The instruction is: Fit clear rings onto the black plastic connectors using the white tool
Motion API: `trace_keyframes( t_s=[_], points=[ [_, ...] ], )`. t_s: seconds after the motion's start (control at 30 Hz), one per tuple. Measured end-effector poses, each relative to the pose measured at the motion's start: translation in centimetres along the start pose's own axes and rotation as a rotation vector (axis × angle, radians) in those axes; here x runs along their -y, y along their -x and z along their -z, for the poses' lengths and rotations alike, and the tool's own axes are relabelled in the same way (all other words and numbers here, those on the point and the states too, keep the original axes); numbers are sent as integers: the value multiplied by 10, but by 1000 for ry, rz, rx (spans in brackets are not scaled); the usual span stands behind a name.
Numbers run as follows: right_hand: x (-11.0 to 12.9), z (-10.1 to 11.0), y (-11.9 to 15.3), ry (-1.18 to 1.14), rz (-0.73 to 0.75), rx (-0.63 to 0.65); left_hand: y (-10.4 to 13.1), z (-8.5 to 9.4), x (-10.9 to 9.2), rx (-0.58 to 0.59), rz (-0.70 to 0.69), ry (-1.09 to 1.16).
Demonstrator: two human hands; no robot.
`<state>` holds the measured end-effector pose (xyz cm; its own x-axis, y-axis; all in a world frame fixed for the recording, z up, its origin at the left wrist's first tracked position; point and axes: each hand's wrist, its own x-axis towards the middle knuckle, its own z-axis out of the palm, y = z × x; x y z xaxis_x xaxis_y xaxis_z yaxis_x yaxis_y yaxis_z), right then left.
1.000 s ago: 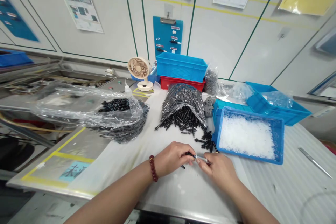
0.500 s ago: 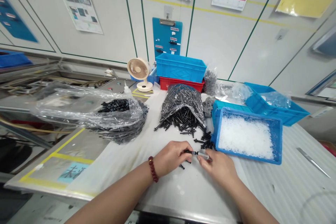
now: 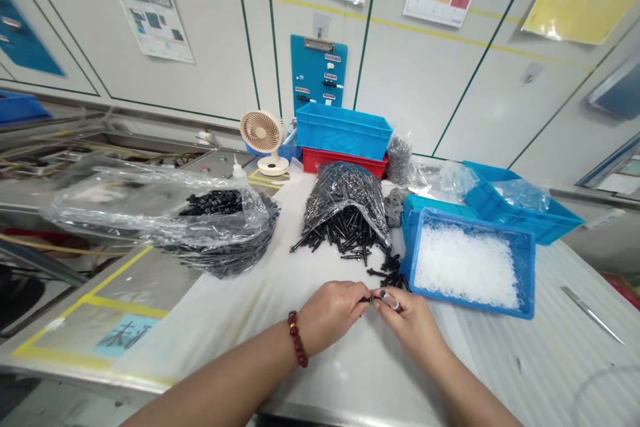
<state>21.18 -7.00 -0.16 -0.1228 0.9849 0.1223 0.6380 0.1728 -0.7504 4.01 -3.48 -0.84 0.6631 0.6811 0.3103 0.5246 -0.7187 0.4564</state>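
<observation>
My left hand (image 3: 334, 313), with a dark red bead bracelet on its wrist, is closed on a thin black rod-like part (image 3: 367, 299). Just to the right, my right hand (image 3: 413, 323) grips a pale pen-like tool (image 3: 392, 301) with a dark end. Its thumb and finger meet the right end of the black part, though whether they pinch it is hidden. Several loose black parts (image 3: 393, 273) lie beyond the right hand. Behind them, a clear bag (image 3: 345, 183) spills more such parts onto the white sheet.
A blue bin (image 3: 531, 273) of small white translucent rings stands right of my hands. Tweezers (image 3: 593, 313) lie farther right. At left sits another plastic bag (image 3: 225, 247) of black parts. A small fan (image 3: 263, 133) and stacked blue (image 3: 345, 127) and red bins (image 3: 325, 160) stand behind.
My hands have drawn together. The pen-like tool, earlier in line with the black part, has turned so its dark end sits above the fingertips. The left hand has shifted slightly down.
</observation>
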Motion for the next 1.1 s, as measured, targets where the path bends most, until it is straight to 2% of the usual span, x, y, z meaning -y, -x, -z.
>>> trace_keyframes(
  t_s=[0.17,0.3,0.6,0.93,1.03,1.1],
  points=[
    [-3,-5,1,38,-85,-73,2,-8,2,-36,-115,-167],
    [-1,-8,1,152,-125,-139,4,-9,-4,-78,-209,-317],
    [9,-6,1,283,-112,-129,6,-12,-15,-128,-289,-484],
    [-1,-8,-3,196,-71,-213,5,-9,-9,-133,-227,-285],
    [-3,-9,-2,85,-84,-196,3,-7,-5,-154,-157,-78],
    [-2,-8,-1,-21,-48,-155,2,-4,-3,-135,-70,151]
  ],
)
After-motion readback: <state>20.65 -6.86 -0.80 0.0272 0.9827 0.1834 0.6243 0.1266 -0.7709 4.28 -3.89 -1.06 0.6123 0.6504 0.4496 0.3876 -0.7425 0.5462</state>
